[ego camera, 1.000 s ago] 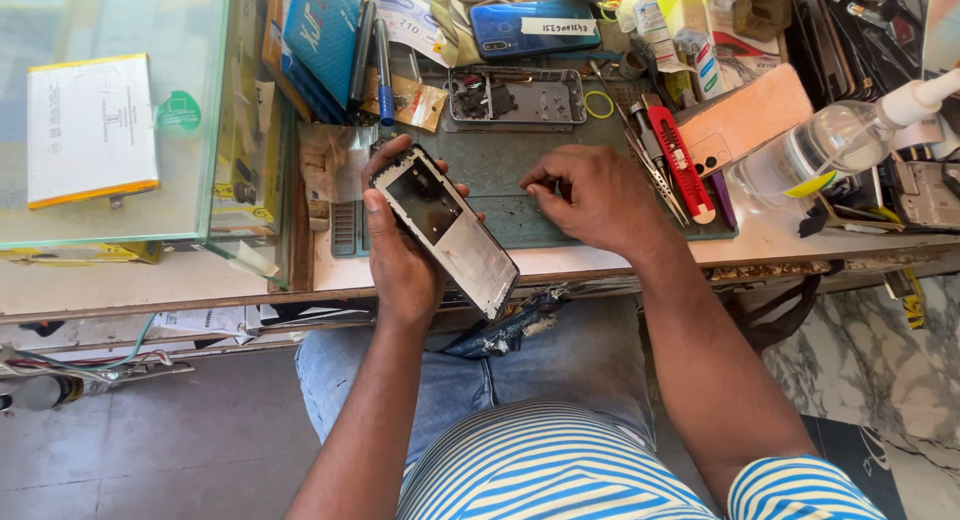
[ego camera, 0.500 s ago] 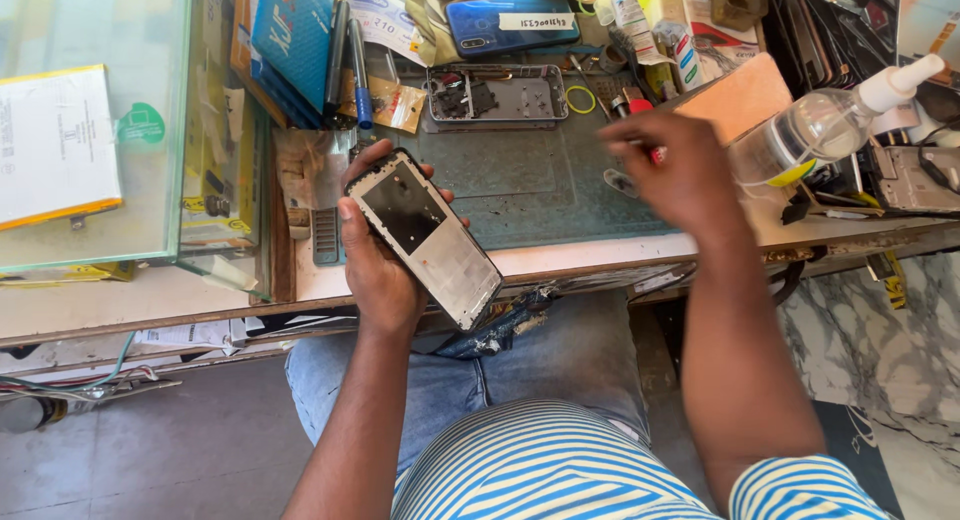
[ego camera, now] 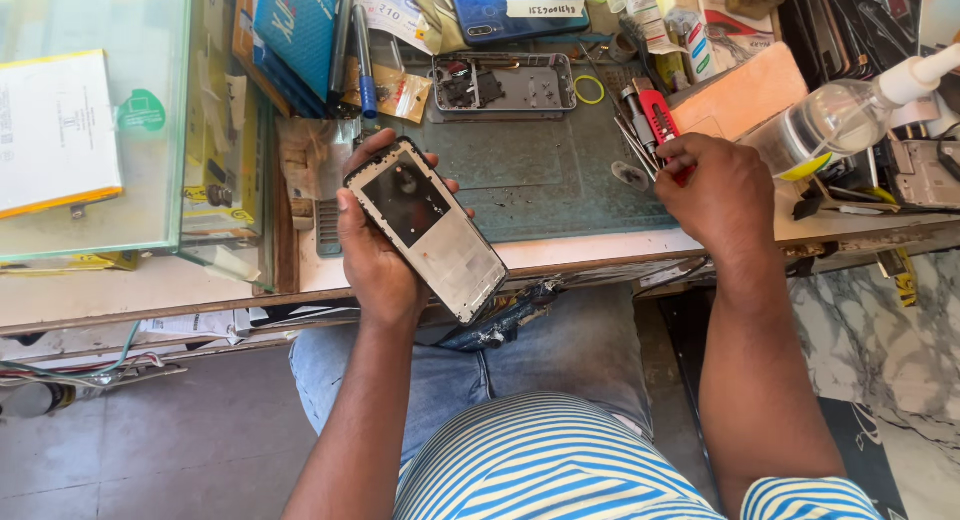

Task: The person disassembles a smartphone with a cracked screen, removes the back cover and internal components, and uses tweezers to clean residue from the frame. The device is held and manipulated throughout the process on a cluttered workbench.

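Left hand gripping phone frame, right hand curled, hiding red tool

Pretty cluttered workbench here. A dark green work mat is laid across the middle, with a stripped phone frame set at its far edge and a yellow ring just beside it. A red-handled tool, a clear spray bottle and a blue phone are scattered around.
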